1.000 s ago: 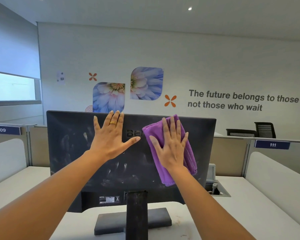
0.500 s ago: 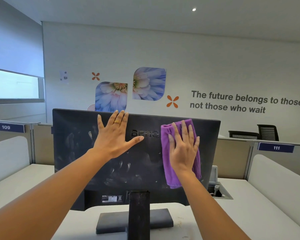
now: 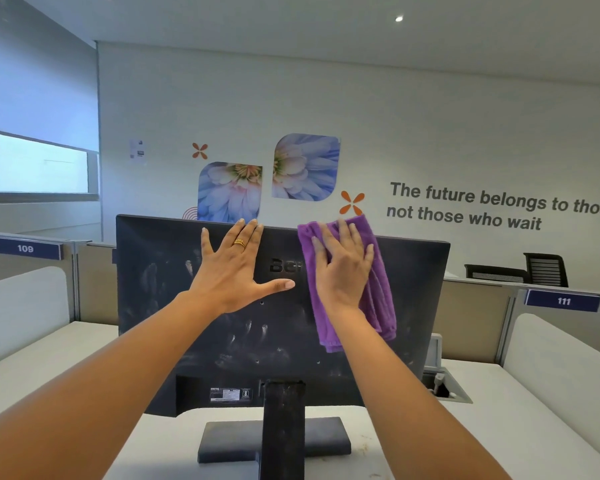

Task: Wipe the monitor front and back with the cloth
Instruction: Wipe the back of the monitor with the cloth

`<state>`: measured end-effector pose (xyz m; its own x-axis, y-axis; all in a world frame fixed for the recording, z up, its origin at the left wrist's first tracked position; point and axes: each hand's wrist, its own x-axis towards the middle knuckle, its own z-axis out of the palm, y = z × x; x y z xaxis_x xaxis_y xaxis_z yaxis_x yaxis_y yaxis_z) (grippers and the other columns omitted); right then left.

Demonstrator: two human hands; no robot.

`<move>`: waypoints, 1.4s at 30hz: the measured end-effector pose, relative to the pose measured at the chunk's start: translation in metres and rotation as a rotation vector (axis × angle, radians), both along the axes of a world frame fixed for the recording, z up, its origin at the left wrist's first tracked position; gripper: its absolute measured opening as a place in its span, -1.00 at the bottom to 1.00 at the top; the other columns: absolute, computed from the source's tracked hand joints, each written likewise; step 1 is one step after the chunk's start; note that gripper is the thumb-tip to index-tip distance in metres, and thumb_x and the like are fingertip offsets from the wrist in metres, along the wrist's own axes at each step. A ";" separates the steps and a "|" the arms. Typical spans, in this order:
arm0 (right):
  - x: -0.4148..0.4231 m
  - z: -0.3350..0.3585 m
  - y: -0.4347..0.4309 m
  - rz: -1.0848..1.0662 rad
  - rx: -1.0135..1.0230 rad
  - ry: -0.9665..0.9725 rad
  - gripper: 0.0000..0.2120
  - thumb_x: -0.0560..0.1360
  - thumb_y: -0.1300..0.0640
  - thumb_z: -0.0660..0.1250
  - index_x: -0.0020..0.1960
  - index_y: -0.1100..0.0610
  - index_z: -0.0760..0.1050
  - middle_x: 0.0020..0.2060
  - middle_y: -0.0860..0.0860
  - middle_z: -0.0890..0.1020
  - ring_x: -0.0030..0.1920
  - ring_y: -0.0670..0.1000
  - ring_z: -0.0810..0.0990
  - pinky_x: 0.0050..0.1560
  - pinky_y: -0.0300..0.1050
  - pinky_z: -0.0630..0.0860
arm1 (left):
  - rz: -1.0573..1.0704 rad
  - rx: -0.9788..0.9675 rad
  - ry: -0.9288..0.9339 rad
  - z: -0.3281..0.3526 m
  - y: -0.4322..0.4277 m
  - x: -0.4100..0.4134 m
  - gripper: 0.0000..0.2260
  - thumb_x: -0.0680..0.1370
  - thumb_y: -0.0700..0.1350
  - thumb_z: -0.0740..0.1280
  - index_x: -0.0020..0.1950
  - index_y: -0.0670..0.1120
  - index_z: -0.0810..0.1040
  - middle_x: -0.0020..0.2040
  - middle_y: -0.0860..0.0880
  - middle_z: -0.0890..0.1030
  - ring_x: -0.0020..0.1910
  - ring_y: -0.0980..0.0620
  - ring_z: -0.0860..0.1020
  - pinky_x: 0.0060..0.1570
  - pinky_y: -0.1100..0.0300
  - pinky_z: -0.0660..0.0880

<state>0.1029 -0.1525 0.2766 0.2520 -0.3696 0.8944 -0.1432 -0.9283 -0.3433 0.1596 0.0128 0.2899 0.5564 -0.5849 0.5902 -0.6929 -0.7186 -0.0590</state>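
Across the far wall (image 3: 430,116): grey lettering at right, two blue flower prints above the monitor's top edge.

Desk (image 3: 49,368): white, with low partitions on both sides. Cable hatch (image 3: 444,386) sits in the top, just beyond the monitor's right edge.

Monitor (image 3: 153,306): black, upright near the desk's front edge, back panel facing the camera. Pale smudges and dust marks cover the left and lower parts of the panel. Stand (image 3: 284,427) runs down from the lower middle to a flat base (image 3: 229,441) on the desk.

Cloth (image 3: 378,299): purple, folded, lying flat against the upper right of the back panel. Its top end rises just above the monitor's top edge and its lower end hangs loose below the wrist. It covers part of the raised logo.

Right hand (image 3: 340,271): flat on the cloth, fingers straight and slightly spread, pressing it to the panel. No curl round the fabric visible.

Left hand (image 3: 234,275): flat on the bare panel left of the cloth, fingers spread and straight, fingertips at the top edge, thumb pointing at the cloth. It holds nothing.

Label (image 3: 230,394): white sticker on the lower panel, just left of the stand. Print too small to read.

Ring (image 3: 239,242): gold, on the left hand.
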 end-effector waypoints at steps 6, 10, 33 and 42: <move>-0.002 -0.034 0.016 -0.024 -0.179 0.043 -0.49 0.49 -0.20 0.11 0.33 0.02 0.43 0.37 0.09 0.41 0.39 0.15 0.34 0.36 0.19 0.11 | -0.001 0.014 0.000 0.001 0.001 -0.002 0.22 -0.02 0.58 -0.51 0.50 -0.08 -0.28 0.53 0.01 -0.25 0.48 0.08 -0.28 0.35 -0.22 -0.34; -0.017 -0.055 -0.001 -0.052 -0.242 0.056 -0.52 0.52 -0.18 0.09 0.34 0.01 0.42 0.35 0.09 0.43 0.35 0.16 0.39 0.34 0.25 0.22 | -0.003 0.019 -0.006 0.001 0.000 0.000 0.20 -0.01 0.58 -0.50 0.50 -0.07 -0.28 0.52 0.02 -0.25 0.48 0.09 -0.29 0.34 -0.22 -0.35; 0.025 -0.037 0.074 0.096 -0.283 0.115 -0.48 0.53 -0.06 0.08 0.43 0.14 0.28 0.37 0.15 0.38 0.36 0.15 0.38 0.36 -0.03 0.19 | 0.115 -0.149 -0.150 -0.007 0.074 0.056 0.02 0.21 0.51 -0.49 0.53 -0.05 -0.13 0.54 -0.01 -0.15 0.47 0.08 -0.25 0.34 -0.22 -0.35; 0.013 -0.055 0.047 -0.024 -0.254 0.069 -0.44 0.49 -0.21 0.13 0.40 0.04 0.26 0.41 0.04 0.35 0.42 0.07 0.29 0.44 0.13 0.01 | 0.205 -0.209 -0.128 -0.012 0.134 0.092 -0.02 0.30 0.49 -0.43 0.52 -0.09 0.03 0.53 -0.05 0.06 0.51 -0.03 -0.04 0.35 -0.29 -0.22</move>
<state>0.1158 -0.1052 0.2216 0.3091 -0.1422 0.9403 -0.1815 -0.9794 -0.0885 0.2515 0.1471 0.2782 0.5639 -0.3270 0.7584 -0.5288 -0.8483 0.0274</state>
